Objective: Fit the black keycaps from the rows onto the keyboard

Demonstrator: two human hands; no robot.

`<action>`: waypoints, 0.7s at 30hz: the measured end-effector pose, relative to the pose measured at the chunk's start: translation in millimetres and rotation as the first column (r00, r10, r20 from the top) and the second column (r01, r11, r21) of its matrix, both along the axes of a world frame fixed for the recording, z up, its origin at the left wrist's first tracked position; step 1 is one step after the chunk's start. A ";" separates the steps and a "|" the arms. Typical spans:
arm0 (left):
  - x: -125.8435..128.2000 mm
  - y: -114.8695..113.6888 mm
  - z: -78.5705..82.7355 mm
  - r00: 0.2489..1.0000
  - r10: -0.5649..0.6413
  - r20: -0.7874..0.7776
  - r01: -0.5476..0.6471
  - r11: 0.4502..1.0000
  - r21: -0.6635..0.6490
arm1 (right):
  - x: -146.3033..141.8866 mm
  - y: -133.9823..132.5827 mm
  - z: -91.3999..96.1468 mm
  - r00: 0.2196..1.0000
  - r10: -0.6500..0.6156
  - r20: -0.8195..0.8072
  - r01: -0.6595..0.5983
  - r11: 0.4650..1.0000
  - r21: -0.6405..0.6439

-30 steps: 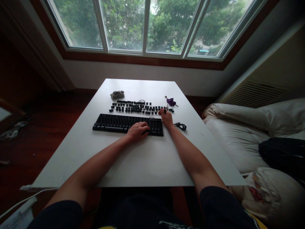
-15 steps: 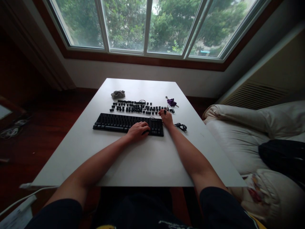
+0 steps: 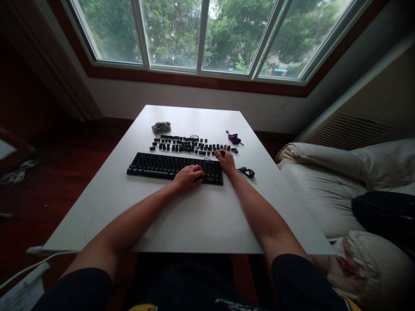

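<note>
A black keyboard (image 3: 162, 166) lies across the middle of the white table (image 3: 194, 216). My left hand (image 3: 188, 178) rests curled on the keyboard's front right part, fingers pressed against the keys. My right hand (image 3: 226, 160) sits at the keyboard's far right corner, fingers pinched on a small dark keycap (image 3: 222, 153). Behind the keyboard, several loose black keycaps (image 3: 186, 145) lie in rows.
A grey crumpled cloth (image 3: 161, 127) lies at the back left of the table, a purple tool (image 3: 234, 138) at the back right, a coiled black cable (image 3: 246, 172) right of the keyboard. A white sofa (image 3: 340, 185) stands to the right, windows beyond.
Both hands stay where they were. The view has shifted very slightly; nothing else has moved.
</note>
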State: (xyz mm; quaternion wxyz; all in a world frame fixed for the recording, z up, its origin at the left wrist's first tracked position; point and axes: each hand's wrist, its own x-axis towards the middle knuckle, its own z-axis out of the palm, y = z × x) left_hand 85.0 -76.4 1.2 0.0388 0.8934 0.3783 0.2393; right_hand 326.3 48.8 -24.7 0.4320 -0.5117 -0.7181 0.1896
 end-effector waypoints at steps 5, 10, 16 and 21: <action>-0.3 0.4 -0.6 1.000 -0.004 -0.002 0.004 1.000 0.004 | -0.6 -0.2 -0.3 1.000 0.005 0.023 -0.005 1.000 0.000; -0.3 0.3 -0.3 1.000 -0.003 0.003 0.003 1.000 0.007 | -1.2 -2.8 2.7 1.000 0.009 0.028 -0.009 1.000 -0.022; -0.4 0.7 0.1 1.000 -0.006 0.000 0.006 1.000 -0.001 | -1.6 -4.0 5.3 0.999 0.021 0.028 -0.021 1.000 -0.021; 0.0 0.5 0.0 1.000 -0.003 -0.004 0.003 1.000 0.001 | -2.0 -3.2 4.7 0.999 0.026 0.033 -0.025 0.999 -0.021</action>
